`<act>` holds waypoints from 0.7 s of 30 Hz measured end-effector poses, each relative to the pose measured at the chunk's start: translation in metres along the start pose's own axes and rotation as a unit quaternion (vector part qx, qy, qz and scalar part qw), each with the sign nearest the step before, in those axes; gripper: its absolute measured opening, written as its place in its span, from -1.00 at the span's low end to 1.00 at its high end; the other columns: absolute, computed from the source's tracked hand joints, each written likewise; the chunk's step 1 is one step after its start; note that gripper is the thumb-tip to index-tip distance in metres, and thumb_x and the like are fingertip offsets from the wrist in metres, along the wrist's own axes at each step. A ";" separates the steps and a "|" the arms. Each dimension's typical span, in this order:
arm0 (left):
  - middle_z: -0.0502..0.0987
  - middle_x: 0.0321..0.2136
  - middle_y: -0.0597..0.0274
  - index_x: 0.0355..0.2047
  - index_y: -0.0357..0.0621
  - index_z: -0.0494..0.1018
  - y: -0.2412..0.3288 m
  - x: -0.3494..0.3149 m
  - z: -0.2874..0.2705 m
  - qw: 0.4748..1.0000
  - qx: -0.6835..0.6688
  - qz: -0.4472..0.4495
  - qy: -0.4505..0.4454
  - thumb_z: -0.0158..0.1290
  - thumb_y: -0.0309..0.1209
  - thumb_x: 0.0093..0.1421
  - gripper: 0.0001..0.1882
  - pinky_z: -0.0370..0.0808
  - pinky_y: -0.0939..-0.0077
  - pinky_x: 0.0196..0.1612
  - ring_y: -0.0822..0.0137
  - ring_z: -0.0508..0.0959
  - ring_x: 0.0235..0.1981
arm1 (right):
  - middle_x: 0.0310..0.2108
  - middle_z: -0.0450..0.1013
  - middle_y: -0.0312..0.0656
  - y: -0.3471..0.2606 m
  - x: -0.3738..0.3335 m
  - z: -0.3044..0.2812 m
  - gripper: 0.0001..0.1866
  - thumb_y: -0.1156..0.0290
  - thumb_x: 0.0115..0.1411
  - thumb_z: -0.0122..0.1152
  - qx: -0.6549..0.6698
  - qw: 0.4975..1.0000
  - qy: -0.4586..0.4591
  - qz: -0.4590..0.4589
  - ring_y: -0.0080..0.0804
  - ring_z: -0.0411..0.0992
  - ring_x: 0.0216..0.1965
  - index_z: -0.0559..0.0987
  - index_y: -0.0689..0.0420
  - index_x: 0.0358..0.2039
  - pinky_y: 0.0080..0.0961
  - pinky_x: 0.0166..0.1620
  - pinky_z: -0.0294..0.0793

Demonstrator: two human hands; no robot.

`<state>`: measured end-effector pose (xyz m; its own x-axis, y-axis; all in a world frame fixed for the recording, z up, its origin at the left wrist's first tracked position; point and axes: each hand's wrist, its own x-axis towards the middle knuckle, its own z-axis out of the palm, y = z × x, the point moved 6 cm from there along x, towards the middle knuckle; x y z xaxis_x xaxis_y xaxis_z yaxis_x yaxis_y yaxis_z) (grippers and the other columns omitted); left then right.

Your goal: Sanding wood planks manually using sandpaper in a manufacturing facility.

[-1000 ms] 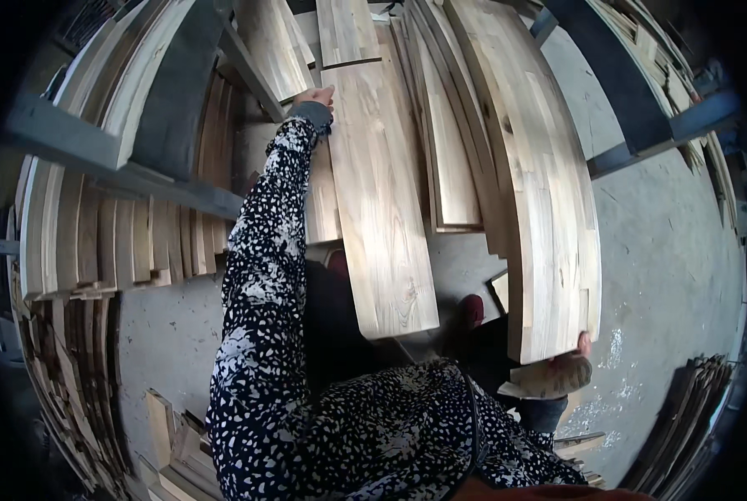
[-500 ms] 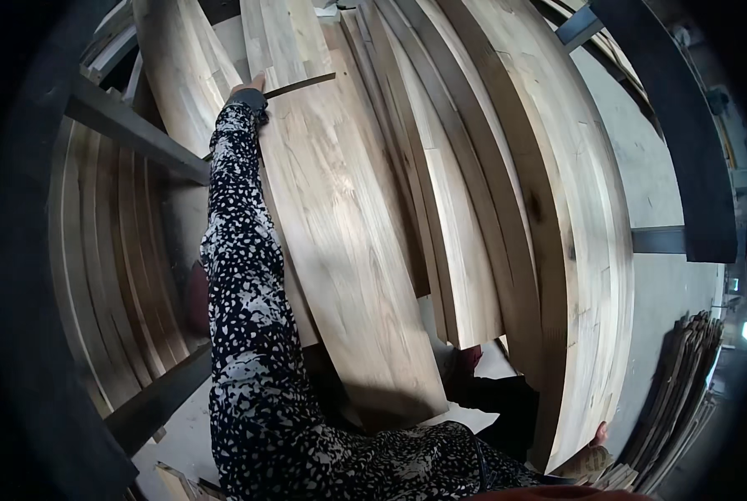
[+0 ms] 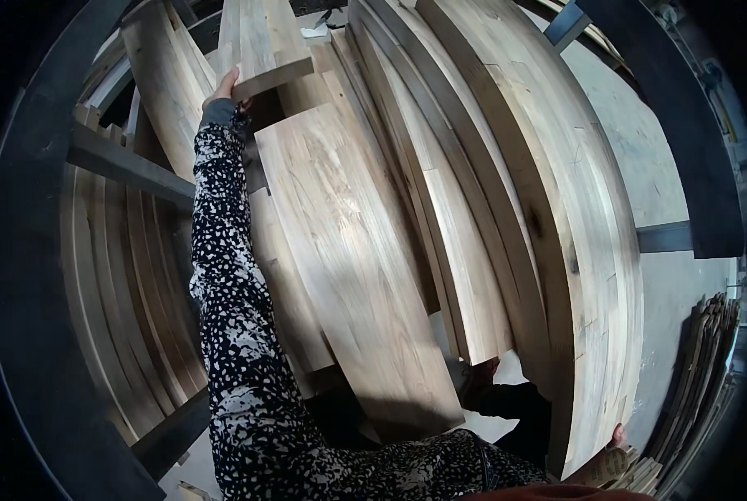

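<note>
At the upper left, my left hand (image 3: 227,88) grips the near corner of a pale wooden board (image 3: 260,35), its end tilted up off the boards beneath. Just below it lies another wooden board (image 3: 348,250), lengthwise toward me, untouched. At the lower right a long, wide, curved-looking board (image 3: 600,292) stands on edge. The fingertips of my right hand (image 3: 618,436) show at this board's outer lower edge, curled against it; the rest of that hand is hidden behind the board.
Several narrower boards (image 3: 465,275) lean side by side in the middle. Grey metal rack bars (image 3: 131,163) cross at the left, with upright boards (image 3: 131,292) behind them. A dark post (image 3: 682,125) rises at the right, and a stack of thin strips (image 3: 695,367) lies on the floor.
My left hand has moved left, lifting the end of its board, so a gap shows beneath and the far end of the board below is uncovered. My right hand stays at the wide board's edge.
</note>
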<state>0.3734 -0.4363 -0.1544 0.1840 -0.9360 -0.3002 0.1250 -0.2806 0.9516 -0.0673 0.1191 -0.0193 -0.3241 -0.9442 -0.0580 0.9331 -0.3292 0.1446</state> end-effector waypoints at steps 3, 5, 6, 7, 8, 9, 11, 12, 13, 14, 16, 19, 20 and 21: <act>0.44 -0.63 0.19 -0.40 -0.14 0.41 0.031 -0.034 0.015 0.997 -0.078 0.022 -0.003 0.12 0.02 -0.12 -0.52 0.36 0.61 -0.72 0.36 0.42 -0.70 | -0.73 0.12 -0.33 -0.002 -0.018 0.018 -0.50 0.04 0.21 -0.57 0.078 0.995 -0.052 0.044 -0.61 -0.02 -0.76 0.27 0.07 -0.62 -0.59 -0.67 0.07; 0.43 -0.64 0.18 -0.47 -0.18 0.41 0.042 -0.067 0.023 0.988 -0.147 0.035 0.027 0.17 -0.10 -0.13 -0.61 0.31 0.61 -0.81 0.36 0.37 -0.78 | -0.77 0.11 -0.34 -0.007 -0.030 0.029 -0.46 0.03 0.21 -0.59 0.136 0.984 -0.089 0.080 -0.63 -0.05 -0.80 0.28 0.06 -0.66 -0.59 -0.71 0.05; 0.43 -0.61 0.14 -0.52 -0.25 0.42 0.041 -0.083 0.021 0.982 -0.175 0.040 0.060 0.21 -0.19 -0.15 -0.63 0.31 0.59 -0.81 0.33 0.35 -0.79 | -0.79 0.10 -0.35 -0.010 -0.037 0.034 -0.45 0.02 0.22 -0.61 0.167 0.975 -0.108 0.099 -0.65 -0.06 -0.82 0.28 0.05 -0.69 -0.60 -0.73 0.04; 0.43 -0.60 0.14 -0.51 -0.25 0.42 0.033 -0.104 0.024 0.984 -0.152 0.026 0.084 0.19 -0.18 -0.14 -0.63 0.32 0.60 -0.80 0.33 0.36 -0.79 | -0.81 0.09 -0.36 -0.015 -0.043 0.039 -0.43 0.02 0.22 -0.62 0.196 0.966 -0.124 0.117 -0.66 -0.07 -0.84 0.29 0.05 -0.71 -0.60 -0.75 0.03; 0.44 -0.59 0.14 -0.51 -0.25 0.42 0.025 -0.126 0.023 0.986 -0.128 0.012 0.110 0.18 -0.17 -0.13 -0.63 0.34 0.61 -0.78 0.33 0.37 -0.79 | -0.83 0.09 -0.37 -0.022 -0.050 0.043 -0.41 0.01 0.22 -0.64 0.224 0.955 -0.139 0.134 -0.67 -0.09 -0.86 0.29 0.04 -0.73 -0.60 -0.76 0.02; 0.45 -0.58 0.15 -0.51 -0.25 0.43 0.018 -0.146 0.022 0.990 -0.108 0.025 0.091 0.17 -0.14 -0.12 -0.62 0.35 0.62 -0.75 0.35 0.39 -0.77 | -0.85 0.08 -0.38 -0.031 -0.059 0.048 -0.39 0.01 0.22 -0.65 0.252 0.944 -0.154 0.150 -0.68 -0.10 -0.88 0.29 0.03 -0.76 -0.61 -0.78 0.01; 0.46 -0.56 0.16 -0.51 -0.24 0.43 0.003 -0.183 0.044 0.993 -0.094 0.033 0.055 0.15 -0.11 -0.11 -0.60 0.36 0.64 -0.72 0.37 0.41 -0.76 | -0.88 0.07 -0.39 -0.045 -0.083 0.059 -0.36 0.00 0.22 -0.67 0.266 0.934 -0.179 0.155 -0.69 -0.11 -0.90 0.30 0.03 -0.78 -0.61 -0.80 0.00; 0.47 -0.57 0.18 -0.48 -0.24 0.43 -0.004 -0.204 0.042 0.996 -0.068 0.024 0.058 0.13 -0.07 -0.11 -0.58 0.36 0.65 -0.71 0.39 0.42 -0.74 | -0.82 0.11 -0.37 -0.043 -0.089 0.049 -0.43 0.02 0.22 -0.61 0.154 0.958 -0.158 0.183 -0.68 -0.07 -0.86 0.30 0.05 -0.71 -0.62 -0.77 0.03; 0.47 -0.57 0.19 -0.46 -0.23 0.44 -0.011 -0.225 0.036 0.997 -0.038 0.011 0.064 0.11 -0.04 -0.10 -0.55 0.36 0.67 -0.69 0.41 0.44 -0.72 | -0.77 0.15 -0.35 -0.041 -0.092 0.036 -0.48 0.05 0.21 -0.55 0.041 0.968 -0.133 0.209 -0.66 -0.02 -0.81 0.31 0.08 -0.64 -0.63 -0.74 0.06; 0.47 -0.57 0.19 -0.46 -0.23 0.44 -0.013 -0.244 0.030 0.997 -0.032 0.011 0.069 0.11 -0.04 -0.10 -0.55 0.36 0.67 -0.69 0.41 0.44 -0.72 | -0.71 0.19 -0.32 -0.041 -0.097 0.024 -0.54 0.07 0.21 -0.49 -0.074 0.964 -0.107 0.231 -0.65 0.03 -0.77 0.31 0.11 -0.56 -0.64 -0.70 0.08; 0.47 -0.60 0.20 -0.45 -0.23 0.43 -0.020 -0.283 0.018 0.998 -0.025 0.028 0.049 0.08 -0.03 -0.07 -0.56 0.32 0.67 -0.72 0.43 0.43 -0.73 | -0.61 0.26 -0.28 -0.040 -0.103 -0.001 -0.61 0.12 0.20 -0.37 -0.299 0.915 -0.049 0.268 -0.63 0.13 -0.68 0.32 0.17 -0.42 -0.66 -0.64 0.14; 0.44 -0.68 0.21 -0.46 -0.22 0.40 -0.055 -0.344 0.014 0.995 -0.061 0.080 -0.007 0.01 -0.04 0.00 -0.58 0.24 0.67 -0.77 0.45 0.40 -0.77 | -0.44 0.38 -0.21 -0.057 -0.102 -0.048 -0.63 0.19 0.19 -0.20 -0.607 0.739 0.030 0.291 -0.59 0.28 -0.56 0.34 0.25 -0.21 -0.69 -0.54 0.23; 0.44 -0.68 0.21 -0.46 -0.21 0.39 -0.086 -0.358 0.005 0.994 -0.109 0.001 -0.026 0.00 -0.04 0.02 -0.59 0.23 0.67 -0.77 0.45 0.39 -0.77 | -0.39 0.42 -0.18 -0.064 -0.105 -0.058 -0.61 0.21 0.18 -0.14 -0.694 0.656 0.053 0.291 -0.57 0.33 -0.51 0.34 0.28 -0.14 -0.71 -0.50 0.26; 0.44 -0.67 0.21 -0.46 -0.19 0.38 -0.107 -0.368 -0.001 0.984 -0.158 -0.074 -0.049 -0.01 -0.04 0.03 -0.59 0.21 0.66 -0.78 0.45 0.38 -0.78 | -0.42 0.42 -0.20 -0.054 -0.111 -0.077 -0.58 0.16 0.17 -0.11 -0.683 0.633 0.106 0.348 -0.58 0.32 -0.56 0.35 0.28 -0.15 -0.69 -0.51 0.26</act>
<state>0.2936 -0.0620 -0.1460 0.0491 -0.9103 -0.4109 0.4427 -0.3490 0.8260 -0.0696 0.2423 -0.0972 0.1326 -0.7870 -0.6025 0.1485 0.6168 -0.7730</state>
